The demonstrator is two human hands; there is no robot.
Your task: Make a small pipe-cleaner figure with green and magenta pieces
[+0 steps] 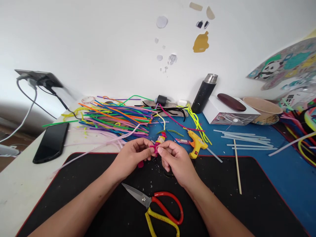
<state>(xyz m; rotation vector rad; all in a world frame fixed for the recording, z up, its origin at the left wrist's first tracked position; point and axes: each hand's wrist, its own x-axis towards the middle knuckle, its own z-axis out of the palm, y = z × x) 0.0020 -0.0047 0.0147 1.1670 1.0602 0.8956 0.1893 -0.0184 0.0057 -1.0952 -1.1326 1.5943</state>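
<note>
Between my two hands, above the far part of the black mat, is a small pipe-cleaner figure (161, 137) in pink, yellow and cream. My left hand (138, 151) pinches its pink lower part from the left. From the right, the thumb and fingers of my right hand (174, 158) close on the same pink part. My fingers hide some of the figure. Scissors (144, 199) with one red and one yellow handle lie on the mat nearer to me. A yellow hot glue gun (197, 144) rests just beyond my right hand.
A pile of coloured pipe cleaners (116, 117) lies behind my left hand. A black phone (51, 143) is at the left. To the right are glue sticks (249, 140), a wooden stick (237, 168), a black thermos (204, 93), a white box (229, 112) and a bowl (263, 107).
</note>
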